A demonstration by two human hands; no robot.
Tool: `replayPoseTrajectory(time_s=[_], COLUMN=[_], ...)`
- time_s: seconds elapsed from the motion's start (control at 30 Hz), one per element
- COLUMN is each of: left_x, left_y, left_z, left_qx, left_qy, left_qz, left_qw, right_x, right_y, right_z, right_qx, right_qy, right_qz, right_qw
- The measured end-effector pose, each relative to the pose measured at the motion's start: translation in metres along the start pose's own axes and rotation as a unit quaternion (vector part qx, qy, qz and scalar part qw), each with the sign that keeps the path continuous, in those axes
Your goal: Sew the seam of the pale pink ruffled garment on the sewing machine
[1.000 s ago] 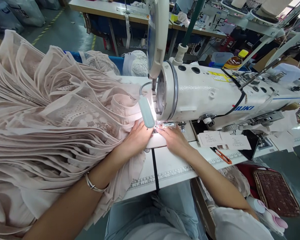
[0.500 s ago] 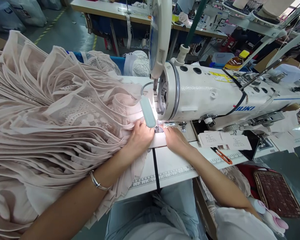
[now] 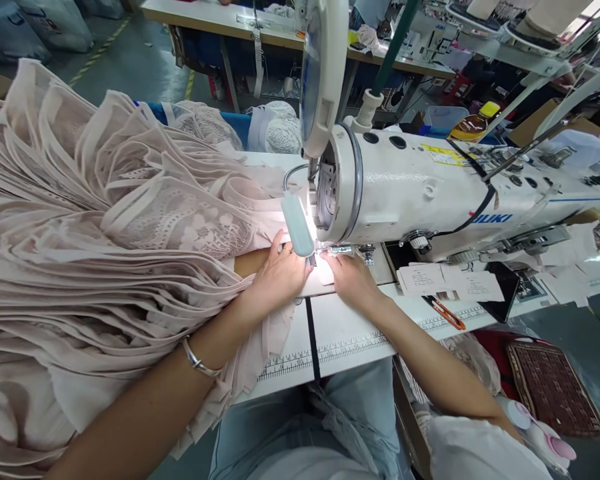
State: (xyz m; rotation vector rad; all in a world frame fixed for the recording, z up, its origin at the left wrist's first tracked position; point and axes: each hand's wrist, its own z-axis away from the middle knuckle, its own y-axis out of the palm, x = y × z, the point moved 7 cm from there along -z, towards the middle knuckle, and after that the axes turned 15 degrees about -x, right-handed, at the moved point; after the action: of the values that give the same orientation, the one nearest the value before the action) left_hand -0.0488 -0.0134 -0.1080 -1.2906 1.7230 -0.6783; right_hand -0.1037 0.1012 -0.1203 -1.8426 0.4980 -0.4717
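Observation:
Close to the needle area of a white sewing machine (image 3: 390,187), my left hand (image 3: 280,272) rests on pale pink fabric, its thumb and fingertips gripping the edge. A pale green lamp-like piece (image 3: 298,225) hides part of those fingers. From the other side, my right hand (image 3: 353,277) pinches a small pale pink fabric piece (image 3: 325,272) just in front of the needle area. The needle itself is hidden. A big heap of pale pink lace garments (image 3: 180,220) spreads to the left and lies against my left forearm.
A round magnifier (image 3: 323,73) hangs over the machine head. Paper labels (image 3: 447,281) and an orange cutter (image 3: 447,313) lie to the right. Printed ruler marks (image 3: 350,345) run along the table's front edge. Behind stands an oil bottle (image 3: 473,123).
My left hand has turned slightly, with its fingers more spread. The lace part of the garment beside it has shifted and shows more openly. My right hand has hardly moved.

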Motion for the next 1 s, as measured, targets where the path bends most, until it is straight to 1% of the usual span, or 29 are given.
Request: replayPoseTrajectory(time_s=[0.23, 0.33, 0.47, 0.6, 0.83, 1.0], left_x=[-0.001, -0.001, 0.000, -0.001, 0.000, 0.000], left_y=[-0.002, -0.001, 0.000, 0.001, 0.001, 0.002], left_z=[-0.001, -0.001, 0.000, 0.001, 0.002, 0.000], left_qx=[0.000, -0.007, -0.024, -0.036, -0.038, 0.002], left_qy=[-0.003, -0.001, 0.011, 0.023, 0.022, 0.006], left_qz=[-0.001, -0.005, -0.008, -0.013, -0.022, -0.045], left_qw=[1.000, 1.000, 1.000, 0.999, 0.999, 0.999], right_x=[-0.004, -0.006, -0.003, 0.002, 0.005, 0.009], right_y=[0.001, 0.000, -0.005, -0.008, -0.005, -0.011], right_z=[0.003, 0.002, 0.000, -0.002, -0.004, -0.005], right_qx=[-0.003, 0.014, 0.011, 0.005, 0.060, 0.100], right_qy=[0.007, 0.017, 0.024, 0.014, 0.033, 0.049], right_qz=[-0.011, -0.027, -0.043, -0.036, -0.010, 0.009], right_qw=[1.000, 0.999, 0.999, 0.999, 0.998, 0.994])
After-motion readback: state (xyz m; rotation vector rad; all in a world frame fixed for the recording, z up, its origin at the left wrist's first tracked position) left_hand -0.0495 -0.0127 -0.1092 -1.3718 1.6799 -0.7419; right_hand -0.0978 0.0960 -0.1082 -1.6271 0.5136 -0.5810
